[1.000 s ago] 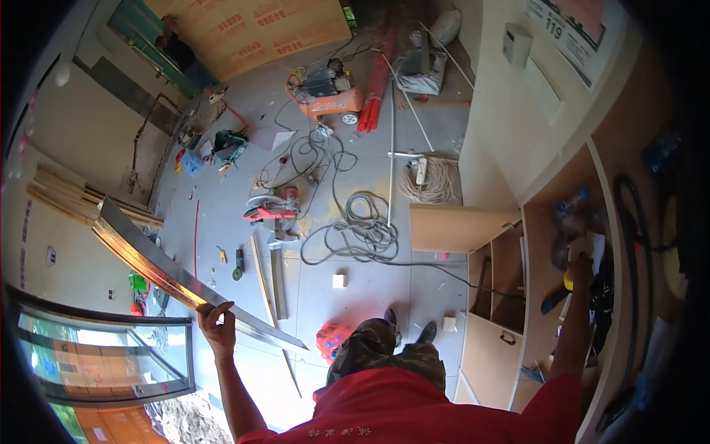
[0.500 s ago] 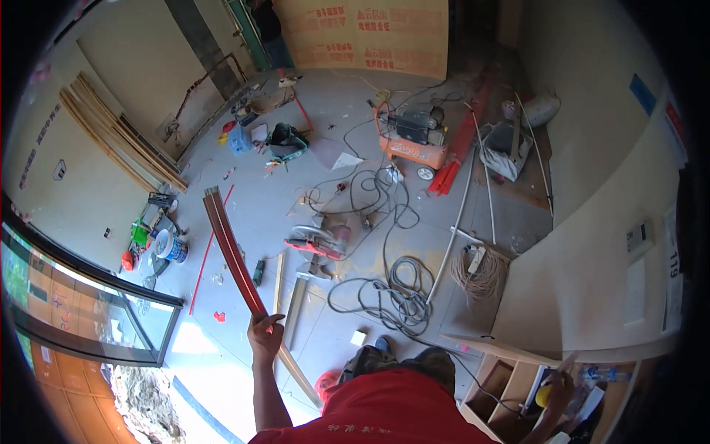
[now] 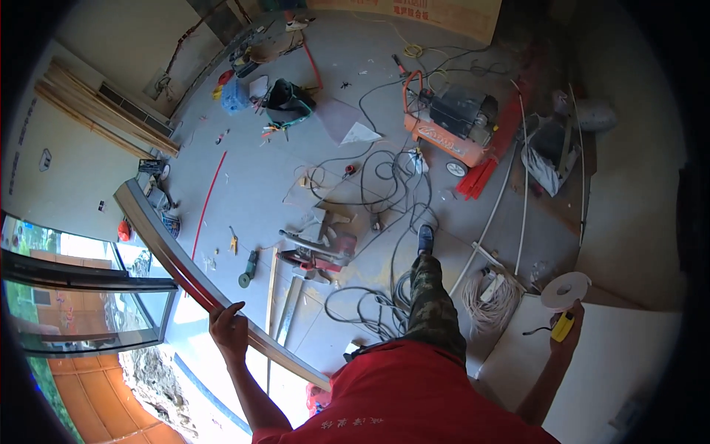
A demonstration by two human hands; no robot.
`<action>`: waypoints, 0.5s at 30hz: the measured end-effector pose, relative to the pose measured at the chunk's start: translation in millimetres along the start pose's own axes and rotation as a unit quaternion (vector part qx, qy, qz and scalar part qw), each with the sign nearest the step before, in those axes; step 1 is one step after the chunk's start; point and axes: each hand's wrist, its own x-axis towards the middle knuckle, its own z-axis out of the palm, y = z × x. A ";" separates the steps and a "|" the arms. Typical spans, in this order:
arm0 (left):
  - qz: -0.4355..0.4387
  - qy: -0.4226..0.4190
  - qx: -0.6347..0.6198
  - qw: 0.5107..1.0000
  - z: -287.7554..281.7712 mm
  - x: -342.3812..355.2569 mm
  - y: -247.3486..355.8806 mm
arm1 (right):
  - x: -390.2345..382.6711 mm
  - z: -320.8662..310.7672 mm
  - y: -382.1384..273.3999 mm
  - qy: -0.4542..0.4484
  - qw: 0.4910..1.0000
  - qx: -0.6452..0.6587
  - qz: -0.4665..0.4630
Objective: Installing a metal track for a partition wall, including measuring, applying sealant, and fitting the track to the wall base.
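Observation:
My left hand (image 3: 229, 333) is closed around a long, channel-like profile strip (image 3: 151, 222), grey with a red stripe along it. The strip slants from the upper left down toward my waist. In my right hand (image 3: 571, 344), held out at the right, are a yellow tape measure (image 3: 563, 326) and a flat white roll of tape (image 3: 551, 296). A short dark end sticks out to the left of the tape measure. Some of the right fingers are hidden behind these two things.
A red-based saw (image 3: 318, 251) sits on the floor ahead, with tangled black hoses (image 3: 362, 311) beside it. Further off stand an orange air compressor (image 3: 447, 126) and a green-black bucket (image 3: 287, 103). Thin poles (image 3: 526, 177) and a coil of pale cable (image 3: 492, 300) lie right. A glass door frame (image 3: 96, 314) is left.
My right hand has come up from the open compartments at the lower right, and the white roll now shows in it. The strip has swung left and lower. One leg is stretched forward.

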 end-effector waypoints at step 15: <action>-0.011 0.041 0.053 0.998 93.9 342.8 168.7 | 329.3 330.5 -134.1 -0.118 0.950 0.281 0.062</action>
